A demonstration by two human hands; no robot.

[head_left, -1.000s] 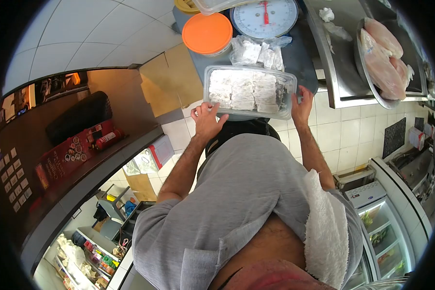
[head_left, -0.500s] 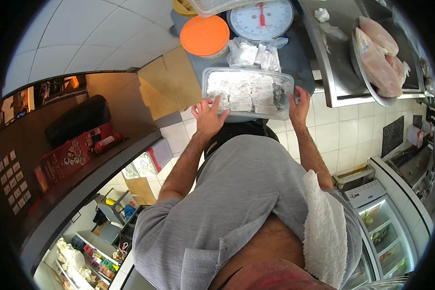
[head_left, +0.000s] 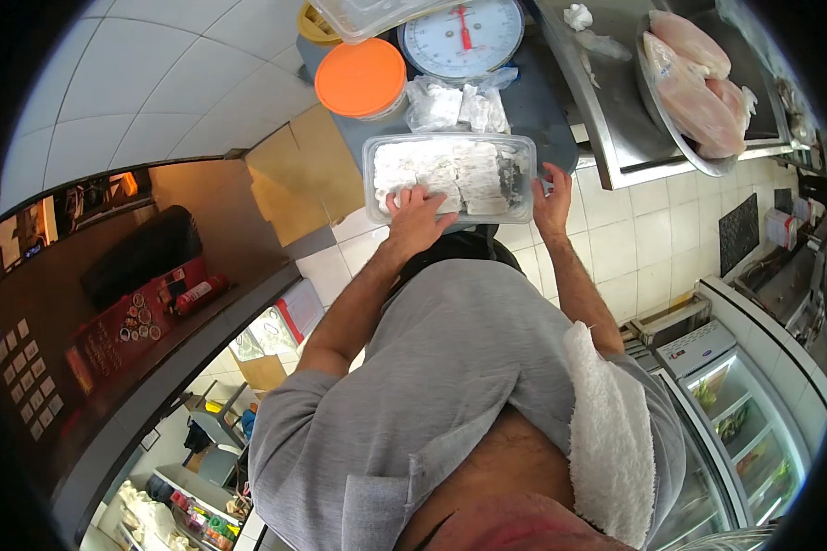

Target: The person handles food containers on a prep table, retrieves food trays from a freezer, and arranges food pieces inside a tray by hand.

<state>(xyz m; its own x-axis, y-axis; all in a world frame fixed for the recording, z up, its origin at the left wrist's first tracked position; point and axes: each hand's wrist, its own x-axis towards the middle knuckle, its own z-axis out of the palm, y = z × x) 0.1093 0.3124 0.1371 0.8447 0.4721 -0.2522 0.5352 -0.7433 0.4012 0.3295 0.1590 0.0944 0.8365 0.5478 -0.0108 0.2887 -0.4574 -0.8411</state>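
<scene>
White blocks [head_left: 434,169] in clear tub [head_left: 526,174], upper centre: adjusting. Left hand [head_left: 417,223] half-open, hold unclear; right hand [head_left: 551,206] open, empty. Needs light touch.

A clear rectangular plastic container [head_left: 522,174] is set flat and open-topped at the near edge of the grey table [head_left: 547,115], its long sides running left to right. Chalky white, rough-surfaced blocks [head_left: 441,166] are packed closely inside, with a darker strip left uncovered at the right end.
</scene>
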